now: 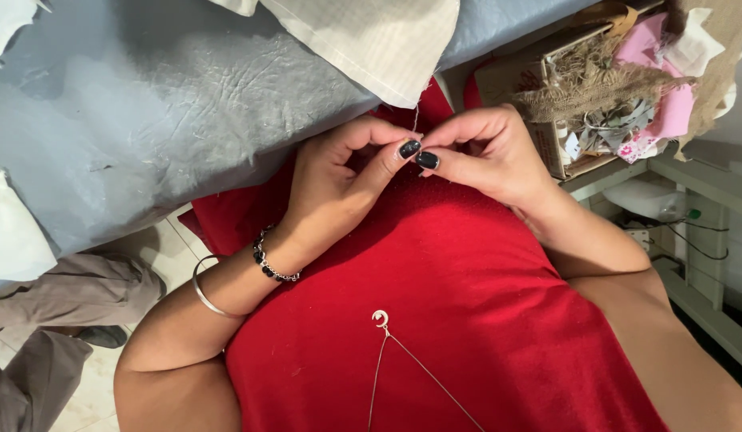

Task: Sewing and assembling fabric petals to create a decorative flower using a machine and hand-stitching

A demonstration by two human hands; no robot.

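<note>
My left hand (343, 180) and my right hand (487, 152) meet fingertip to fingertip above my red clothing (459, 296), just under the corner of a checked beige cloth (371, 40). Both pinch something very small, seemingly a thin thread (417, 116) that hangs from that corner; whether a needle is held is too small to tell. Both thumbs have dark polished nails. On my left wrist sit a beaded bracelet (267, 260) and a thin metal bangle (203, 292). A crescent pendant (380, 318) hangs on a chain over the red fabric.
A grey-blue cloth-covered table (147, 104) spreads at upper left. A cardboard box (579, 88) of burlap, fabric scraps and pink paper stands at upper right on a white shelf (699, 172). Another person's trouser legs and shoe (75, 316) show at lower left on the tiled floor.
</note>
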